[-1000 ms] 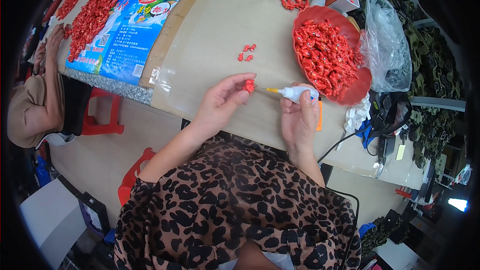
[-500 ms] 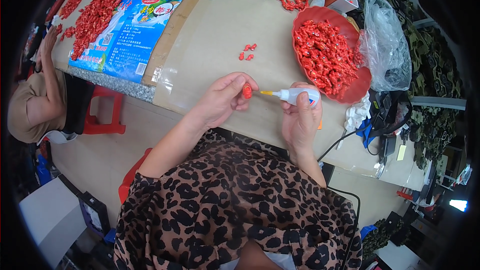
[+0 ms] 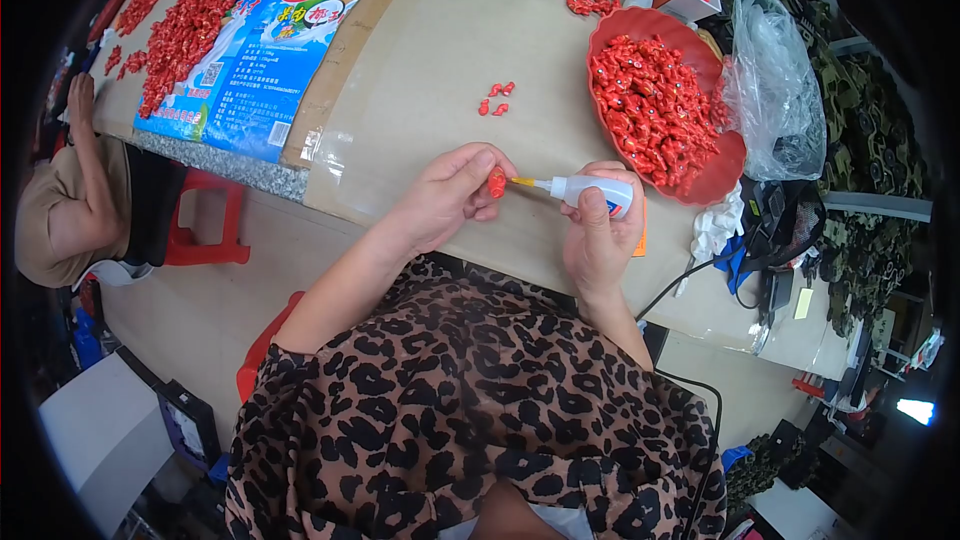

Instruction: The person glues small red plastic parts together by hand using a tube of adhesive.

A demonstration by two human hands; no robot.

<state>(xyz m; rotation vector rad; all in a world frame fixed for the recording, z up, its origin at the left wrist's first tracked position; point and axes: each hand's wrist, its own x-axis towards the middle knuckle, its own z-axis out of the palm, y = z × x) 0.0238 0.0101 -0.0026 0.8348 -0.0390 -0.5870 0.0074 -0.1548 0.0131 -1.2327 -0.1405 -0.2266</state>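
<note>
Between the thumb and fingers of my left hand (image 3: 452,196) is a small glossy red figurine (image 3: 497,182). My right hand (image 3: 606,236) is wrapped round a white squeeze glue bottle (image 3: 592,194), tipped sideways with its thin yellowish nozzle (image 3: 524,181) pointing left. That tip reaches the figurine's right side; whether it touches cannot be made out. A few similar red pieces (image 3: 497,100) lie on the table beyond my hands. To the right, a red scalloped bowl (image 3: 727,162) holds a heap of the same red pieces (image 3: 650,105).
Far left, more red pieces (image 3: 190,40) are piled on a blue printed cardboard sheet (image 3: 270,70). A clear plastic bag (image 3: 775,90) stands right of the bowl, with crumpled white tissue (image 3: 712,230) and a black cable (image 3: 675,292) nearer. Another person's arm (image 3: 88,155) rests at the left table edge.
The glue bottle has shifted left, bringing its nozzle from just short of the figurine up to its side. At the far left, the other person's hand has moved back from the red pile.
</note>
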